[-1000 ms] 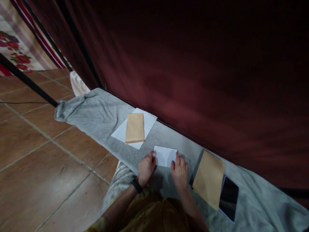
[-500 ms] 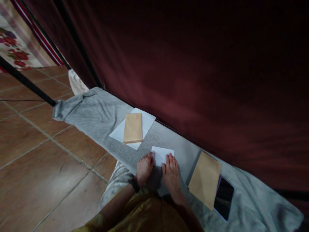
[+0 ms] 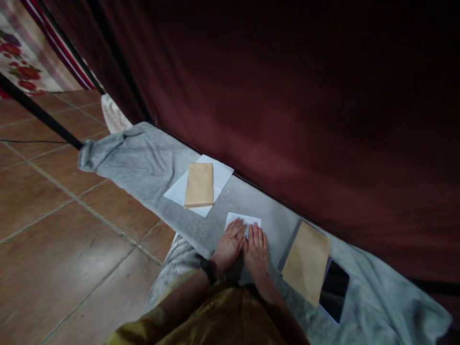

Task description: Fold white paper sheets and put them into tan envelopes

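A small white sheet of paper (image 3: 244,218), seemingly folded, lies on the grey cloth in front of me. My left hand (image 3: 230,243) rests flat on its left part, fingers stretched out. Beside it, my right hand (image 3: 256,249) presses flat on the right part, fingers extended and close together. Both hands cover most of the paper's near half, so only its far strip shows. Neither hand grips anything.
A stack of brown envelopes (image 3: 200,184) sits on white sheets (image 3: 223,177) to the left. At right lies a larger brown envelope (image 3: 307,263), with a phone (image 3: 335,290) against it. Grey cloth (image 3: 143,167) covers the narrow surface; a dark red curtain (image 3: 269,120) hangs behind.
My right hand has moved from the paper's right edge onto its face and lies flat. My left hand has then slid from the left edge onto the paper too.
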A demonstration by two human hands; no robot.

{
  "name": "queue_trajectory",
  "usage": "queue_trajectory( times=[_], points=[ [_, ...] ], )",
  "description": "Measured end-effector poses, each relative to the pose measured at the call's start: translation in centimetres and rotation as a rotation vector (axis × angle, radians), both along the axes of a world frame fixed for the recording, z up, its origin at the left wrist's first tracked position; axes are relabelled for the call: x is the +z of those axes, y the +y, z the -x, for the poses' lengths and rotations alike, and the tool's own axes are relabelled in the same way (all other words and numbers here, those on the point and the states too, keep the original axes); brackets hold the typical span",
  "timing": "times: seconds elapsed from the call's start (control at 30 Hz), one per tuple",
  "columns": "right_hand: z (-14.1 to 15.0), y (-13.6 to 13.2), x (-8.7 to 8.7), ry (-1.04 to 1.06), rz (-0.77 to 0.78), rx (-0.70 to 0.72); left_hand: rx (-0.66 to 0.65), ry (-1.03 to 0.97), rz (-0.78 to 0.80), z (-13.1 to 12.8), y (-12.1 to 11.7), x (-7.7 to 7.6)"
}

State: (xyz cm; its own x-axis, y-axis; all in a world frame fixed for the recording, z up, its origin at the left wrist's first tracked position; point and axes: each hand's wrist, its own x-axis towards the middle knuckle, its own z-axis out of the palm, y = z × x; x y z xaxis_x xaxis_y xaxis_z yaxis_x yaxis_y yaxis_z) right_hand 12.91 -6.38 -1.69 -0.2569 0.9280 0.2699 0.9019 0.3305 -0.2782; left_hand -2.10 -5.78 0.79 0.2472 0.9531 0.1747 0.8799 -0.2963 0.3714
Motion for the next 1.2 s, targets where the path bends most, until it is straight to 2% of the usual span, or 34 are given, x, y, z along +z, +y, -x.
queue_trajectory(
  times=[0.13,0.27,0.37,0.47,0.8,1.0,1.07,1.2],
  points=[
    [-0.6,0.6,-0.3,0.060,0.013,-0.005,0.028,0.022,-0.025,-0.9,0.0,-1.3],
    [-0.3,2.0,0.2,0.098,0.038,0.043,0.040,0.066,-0.039,-1.0,-0.1,-1.6],
    [0.7,3.2,0.7,0.050,0.103,0.078,0.045,0.095,-0.036,-1.0,-0.1,-1.6],
    [1.1,4.0,0.7,-0.013,0.145,0.052,0.056,0.095,-0.037,-1.1,0.0,-1.5],
    [-3.0,4.3,-0.2,-0.085,0.063,-0.018,0.182,0.049,-0.033,0.0,0.2,-0.8],
    [-3.0,4.3,0.1,-0.092,0.060,-0.040,0.268,0.087,-0.035,0.4,0.7,-0.5],
    [-2.8,4.3,0.2,-0.101,0.074,-0.047,0.258,0.108,-0.061,-0.2,0.7,-0.5],
    [-2.8,4.3,0.5,-0.136,0.112,-0.052,0.126,0.146,-0.084,-1.7,0.5,-0.7]
  ],
)
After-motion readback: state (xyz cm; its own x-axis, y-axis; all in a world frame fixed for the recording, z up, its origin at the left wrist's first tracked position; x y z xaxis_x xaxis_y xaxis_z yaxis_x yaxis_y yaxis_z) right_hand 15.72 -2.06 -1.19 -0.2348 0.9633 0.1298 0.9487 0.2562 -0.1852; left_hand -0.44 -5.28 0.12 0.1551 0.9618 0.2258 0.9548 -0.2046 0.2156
